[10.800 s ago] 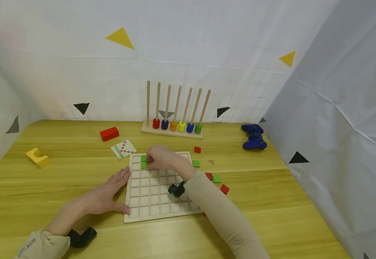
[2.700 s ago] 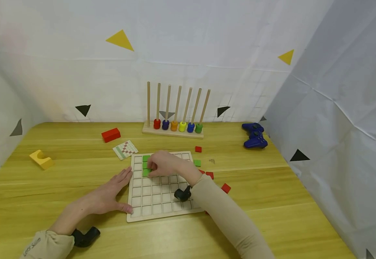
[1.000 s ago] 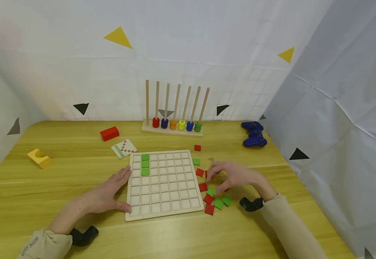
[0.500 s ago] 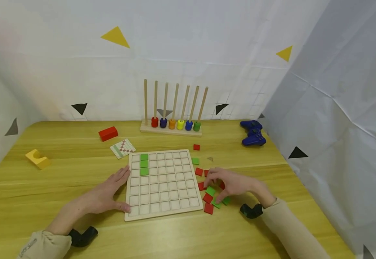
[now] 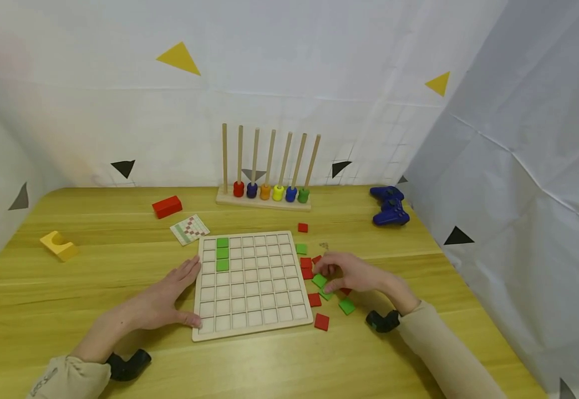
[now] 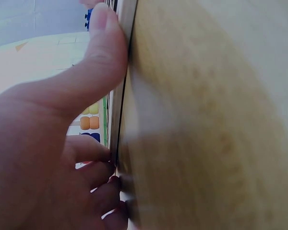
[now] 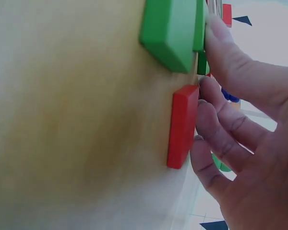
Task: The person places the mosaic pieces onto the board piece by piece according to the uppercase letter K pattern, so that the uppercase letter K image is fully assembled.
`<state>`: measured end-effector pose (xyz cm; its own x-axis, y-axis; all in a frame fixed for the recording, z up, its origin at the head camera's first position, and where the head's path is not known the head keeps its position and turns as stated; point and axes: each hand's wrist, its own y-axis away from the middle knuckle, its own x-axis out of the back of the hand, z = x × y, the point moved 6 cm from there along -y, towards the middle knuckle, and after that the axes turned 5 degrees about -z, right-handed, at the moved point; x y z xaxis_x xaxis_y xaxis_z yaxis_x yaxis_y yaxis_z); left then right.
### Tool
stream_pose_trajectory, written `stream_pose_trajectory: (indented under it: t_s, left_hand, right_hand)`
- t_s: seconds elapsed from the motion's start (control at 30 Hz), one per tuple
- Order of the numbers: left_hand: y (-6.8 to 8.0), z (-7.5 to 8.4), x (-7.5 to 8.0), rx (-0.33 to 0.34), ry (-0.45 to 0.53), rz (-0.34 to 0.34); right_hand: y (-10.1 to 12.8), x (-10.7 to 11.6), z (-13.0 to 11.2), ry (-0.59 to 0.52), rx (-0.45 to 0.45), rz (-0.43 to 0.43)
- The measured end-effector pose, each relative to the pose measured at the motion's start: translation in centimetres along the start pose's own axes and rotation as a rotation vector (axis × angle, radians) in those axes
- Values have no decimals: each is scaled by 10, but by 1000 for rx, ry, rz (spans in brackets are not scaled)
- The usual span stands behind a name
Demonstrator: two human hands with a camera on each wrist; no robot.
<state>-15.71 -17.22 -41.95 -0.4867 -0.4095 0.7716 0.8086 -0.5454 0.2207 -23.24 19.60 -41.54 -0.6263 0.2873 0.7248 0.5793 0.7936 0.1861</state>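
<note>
Your left hand (image 5: 164, 299) lies flat, bracing the grid board (image 5: 249, 285); beside the board, your right hand's (image 5: 351, 274) grip pinches a green tile (image 5: 319, 280).

White sheeting (image 5: 289, 66) is hanging as the back wall, creased and faintly gridded, carrying yellow triangles (image 5: 178, 58) up high and black triangles (image 5: 123, 167) lower down. More sheeting (image 5: 529, 183) is slanting in along the right side, and a grey triangle (image 5: 19, 198) is showing on the left wall. A yellow-green wooden table (image 5: 70, 288) is filling the lower view under even, soft light
</note>
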Motion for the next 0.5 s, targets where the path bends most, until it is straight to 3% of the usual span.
stream_pose_trajectory:
  t_s: [0.5]
  left_hand:
    - [0,-1,0,7,9,-6]
  right_hand:
    - [-8,17,15,125,-63,90]
